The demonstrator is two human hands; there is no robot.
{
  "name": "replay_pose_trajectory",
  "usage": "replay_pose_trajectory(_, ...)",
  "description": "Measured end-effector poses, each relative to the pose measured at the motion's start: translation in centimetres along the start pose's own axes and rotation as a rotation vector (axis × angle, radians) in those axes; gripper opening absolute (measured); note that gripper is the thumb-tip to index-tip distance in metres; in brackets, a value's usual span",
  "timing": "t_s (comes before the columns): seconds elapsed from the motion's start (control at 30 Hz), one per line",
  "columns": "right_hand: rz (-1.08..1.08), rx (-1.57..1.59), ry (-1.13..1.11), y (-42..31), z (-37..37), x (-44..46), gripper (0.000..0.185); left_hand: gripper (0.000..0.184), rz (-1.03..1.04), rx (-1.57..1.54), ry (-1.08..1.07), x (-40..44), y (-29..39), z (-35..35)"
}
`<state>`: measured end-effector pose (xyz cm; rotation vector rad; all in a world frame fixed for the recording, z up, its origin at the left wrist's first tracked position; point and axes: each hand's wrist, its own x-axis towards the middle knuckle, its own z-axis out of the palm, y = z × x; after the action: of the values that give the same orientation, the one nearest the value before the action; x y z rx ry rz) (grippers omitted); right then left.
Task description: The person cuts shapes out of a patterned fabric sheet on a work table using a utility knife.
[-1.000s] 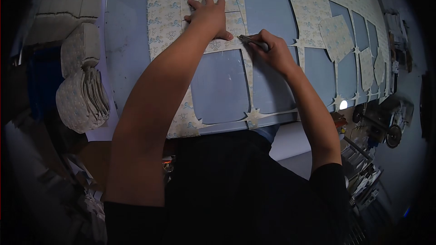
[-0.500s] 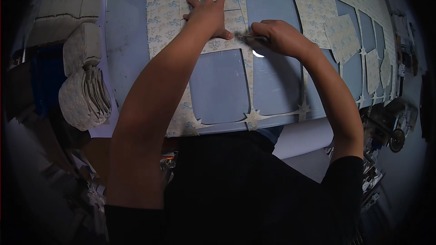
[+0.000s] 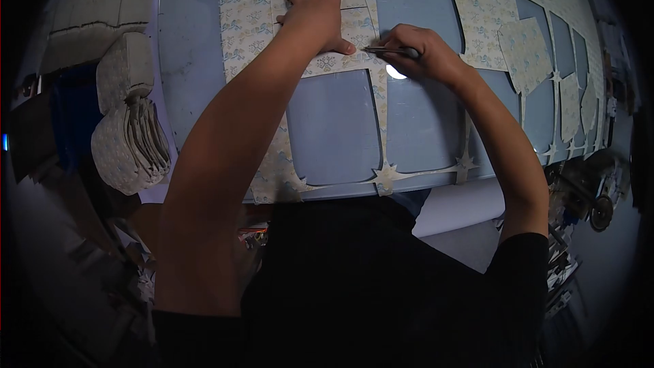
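Note:
My left hand (image 3: 315, 19) lies with its fingers spread on a patterned panel (image 3: 352, 19) that has straight outlines on it, on top of a pale sheet (image 3: 248, 7) printed with blue and yellow motifs. Close to my left thumb, my right hand (image 3: 426, 53) grips a slim knife (image 3: 392, 50) with a dark handle. Its thin tip points left and reaches the sheet beside the panel's lower right corner. Whether the blade is in the material is too small to tell. Large rounded openings in the sheet show the grey-blue tabletop (image 3: 334, 129) beneath.
Stacks of cut patterned pieces (image 3: 129, 146) and pale folded pieces (image 3: 102, 10) stand at the left, near a blue bin (image 3: 75, 116). Loose patterned pieces (image 3: 524, 54) lie on the sheet at the right. A white roll (image 3: 456, 211) sits below the table's front edge.
The view has shifted slightly. My right hand has turned a little, and the knife now shows more clearly beside my left thumb. My left hand stays spread on the panel.

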<state>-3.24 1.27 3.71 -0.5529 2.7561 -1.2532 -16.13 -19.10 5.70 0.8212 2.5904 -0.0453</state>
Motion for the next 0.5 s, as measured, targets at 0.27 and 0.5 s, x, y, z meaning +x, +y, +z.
replay_pose_trajectory(0.27,0.177,0.13,0.237,-2.0,1.5,-2.3,0.015,0.126,0.006,0.043,-0.046,0.4,0.3,-1.4)
replay_pose_trajectory(0.5,0.642,0.046,0.738,-7.5,6.8,-2.1,0.021,0.13,-0.019,0.138,-0.136,1.9,1.0,-2.5)
